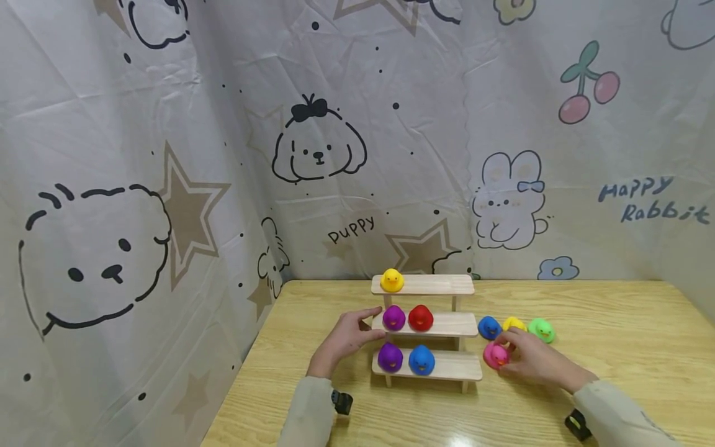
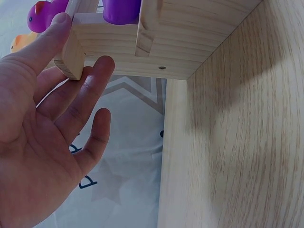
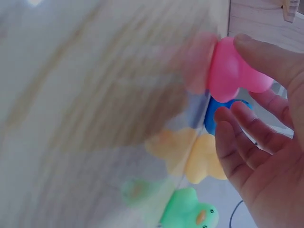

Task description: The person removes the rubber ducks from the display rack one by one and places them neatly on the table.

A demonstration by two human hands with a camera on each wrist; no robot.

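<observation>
A three-tier wooden shelf (image 1: 449, 324) stands on the table. My left hand (image 1: 345, 338) grips the left end of its middle board, thumb at the front and fingers behind. The top tier carries a yellow rubber duck (image 1: 392, 281). Magenta (image 1: 393, 318) and red (image 1: 421, 318) ducks sit on the middle tier, purple (image 1: 390, 358) and blue (image 1: 421, 361) ones on the bottom. Right of the shelf, my right hand (image 1: 540, 361) pinches a pink rubber duck (image 3: 228, 71) between thumb and index finger. The duck is low, close to the tabletop.
Behind the pink duck, a second blue duck (image 1: 489, 328), another yellow duck (image 1: 514, 323) and a green duck (image 1: 541, 330) stand in a row on the wooden table (image 1: 625, 335). A printed curtain (image 1: 419, 186) hangs behind the table and along its left side.
</observation>
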